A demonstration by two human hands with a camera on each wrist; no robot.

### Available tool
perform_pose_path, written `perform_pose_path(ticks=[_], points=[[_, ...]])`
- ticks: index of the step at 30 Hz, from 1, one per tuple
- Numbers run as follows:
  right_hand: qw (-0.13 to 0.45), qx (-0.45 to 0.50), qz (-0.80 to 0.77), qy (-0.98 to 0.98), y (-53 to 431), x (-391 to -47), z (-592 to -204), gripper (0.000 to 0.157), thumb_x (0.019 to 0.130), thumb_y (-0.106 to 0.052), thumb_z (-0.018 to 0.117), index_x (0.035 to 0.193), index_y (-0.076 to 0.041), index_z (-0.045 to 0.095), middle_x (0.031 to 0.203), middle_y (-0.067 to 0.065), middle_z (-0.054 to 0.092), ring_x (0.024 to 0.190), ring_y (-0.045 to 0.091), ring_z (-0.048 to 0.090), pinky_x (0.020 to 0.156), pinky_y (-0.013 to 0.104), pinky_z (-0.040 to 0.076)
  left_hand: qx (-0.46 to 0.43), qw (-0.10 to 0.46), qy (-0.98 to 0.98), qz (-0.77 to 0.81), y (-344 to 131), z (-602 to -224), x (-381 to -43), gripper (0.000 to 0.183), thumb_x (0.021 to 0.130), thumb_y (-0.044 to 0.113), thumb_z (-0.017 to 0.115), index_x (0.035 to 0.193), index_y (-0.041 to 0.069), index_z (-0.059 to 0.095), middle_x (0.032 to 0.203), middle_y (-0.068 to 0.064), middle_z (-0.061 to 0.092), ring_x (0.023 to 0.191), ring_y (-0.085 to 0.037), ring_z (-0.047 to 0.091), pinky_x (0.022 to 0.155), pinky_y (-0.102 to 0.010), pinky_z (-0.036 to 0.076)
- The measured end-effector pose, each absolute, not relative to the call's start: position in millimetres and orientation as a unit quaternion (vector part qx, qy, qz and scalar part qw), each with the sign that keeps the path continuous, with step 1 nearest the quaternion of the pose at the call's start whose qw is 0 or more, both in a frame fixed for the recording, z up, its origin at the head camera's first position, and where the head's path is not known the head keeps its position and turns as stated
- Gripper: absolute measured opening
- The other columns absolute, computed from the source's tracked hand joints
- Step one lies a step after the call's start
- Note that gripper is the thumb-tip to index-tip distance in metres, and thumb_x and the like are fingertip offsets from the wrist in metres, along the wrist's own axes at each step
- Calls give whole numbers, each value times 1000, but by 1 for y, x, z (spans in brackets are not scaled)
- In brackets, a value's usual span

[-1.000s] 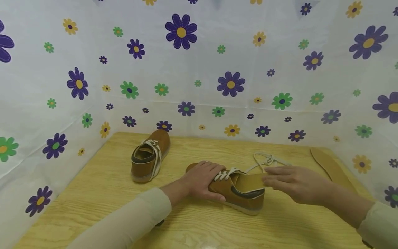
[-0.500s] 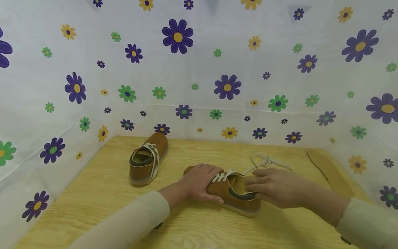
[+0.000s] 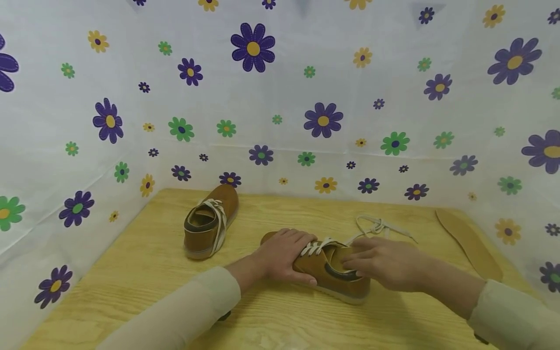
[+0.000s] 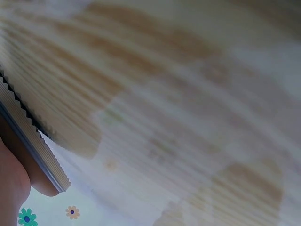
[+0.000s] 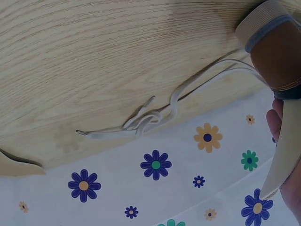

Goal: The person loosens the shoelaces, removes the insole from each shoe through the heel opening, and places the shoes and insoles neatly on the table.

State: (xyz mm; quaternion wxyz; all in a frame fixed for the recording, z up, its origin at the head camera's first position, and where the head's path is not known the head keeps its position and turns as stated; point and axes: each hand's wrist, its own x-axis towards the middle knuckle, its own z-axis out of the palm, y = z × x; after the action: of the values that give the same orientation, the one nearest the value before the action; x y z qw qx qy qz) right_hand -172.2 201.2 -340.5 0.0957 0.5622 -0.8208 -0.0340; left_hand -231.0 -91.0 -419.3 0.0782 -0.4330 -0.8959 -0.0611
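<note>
A brown lace-up shoe [image 3: 345,288] lies on the wooden table, its opening towards the right. My left hand [image 3: 284,255] grips it over the toe, thumb along the near side. In the left wrist view, the ridged sole [image 4: 40,146] shows beside part of that hand [image 4: 11,188]. At the shoe's opening, my right hand [image 3: 385,262] holds a tan insole [image 5: 288,141] between thumb and fingers. The insole's front is inside the shoe; its rounded end sticks out in the right wrist view. Cream laces [image 3: 376,224] trail from the shoe across the table behind it.
Another brown shoe [image 3: 225,195] stands at the back left, laces hanging over its side. A second tan insole [image 3: 470,243] lies near the table's right edge. White flower-patterned cloth [image 3: 280,87] encloses the back and sides of the wooden table [image 3: 131,291].
My right hand has moved left to the shoe's opening, and the insole has slid deeper inside. My left hand has kept its grip on the toe.
</note>
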Motion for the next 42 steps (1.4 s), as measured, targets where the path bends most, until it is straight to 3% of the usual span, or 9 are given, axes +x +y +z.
perform_pose_path(ticks=[7,14,19,25,31,34,37,39,42], points=[[140,573,-40,-807,203,-173,-339,31,88,-7,66,117,-16,70,118,-6,73,111,20,64,92,37,56,-429,71,-898,-62,-90,-417,-230,96,80,81,56,151,18,37,148,1,50,136,-19,47,115,-44,35],[130,563,-62,-814,206,-169,-336,37,87,1,64,121,-15,68,126,1,70,121,29,63,97,47,53,-436,77,-894,-62,-91,-418,-229,96,81,81,56,151,18,37,147,1,50,134,-19,48,114,-45,36],[125,558,-58,-819,211,-167,-336,40,88,4,62,123,-15,67,132,6,66,122,29,63,96,45,54,-433,75,-897,-52,-90,-418,-231,97,80,82,55,151,18,36,148,1,49,136,-19,47,114,-45,36],[168,580,-65,-794,217,-166,-337,41,85,3,62,122,-12,68,130,7,67,118,27,65,94,43,55,-433,70,-897,-48,-91,-419,-230,97,80,82,54,151,19,35,148,1,49,136,-19,47,114,-45,36],[216,607,-63,-762,224,-168,-338,46,81,6,53,122,-8,67,126,9,69,114,25,67,91,41,56,-435,71,-896,-56,-91,-418,-229,97,81,81,55,152,18,36,148,0,49,135,-19,47,114,-45,36],[231,612,-58,-754,227,-168,-337,38,95,5,43,122,-8,67,125,9,70,113,25,68,90,40,56,-432,73,-897,-52,-91,-419,-230,98,80,82,54,152,18,36,148,1,49,136,-19,46,115,-44,35],[237,608,-58,-756,231,-166,-335,47,109,-5,23,122,-9,68,126,8,70,113,25,68,89,39,56,-430,74,-898,-49,-91,-419,-230,98,80,83,54,152,19,35,149,1,48,137,-18,46,115,-44,35],[238,602,-59,-760,235,-165,-334,58,110,-12,11,123,-9,67,128,7,69,114,24,67,89,39,56,-429,73,-899,-49,-91,-419,-230,98,80,83,54,152,19,35,149,1,48,137,-19,46,115,-44,35],[249,600,-52,-759,240,-166,-333,57,111,-14,12,123,-10,67,128,6,69,114,24,67,94,35,54,-428,72,-900,-48,-91,-419,-230,98,80,83,54,152,19,35,149,1,48,137,-19,46,115,-44,35]])
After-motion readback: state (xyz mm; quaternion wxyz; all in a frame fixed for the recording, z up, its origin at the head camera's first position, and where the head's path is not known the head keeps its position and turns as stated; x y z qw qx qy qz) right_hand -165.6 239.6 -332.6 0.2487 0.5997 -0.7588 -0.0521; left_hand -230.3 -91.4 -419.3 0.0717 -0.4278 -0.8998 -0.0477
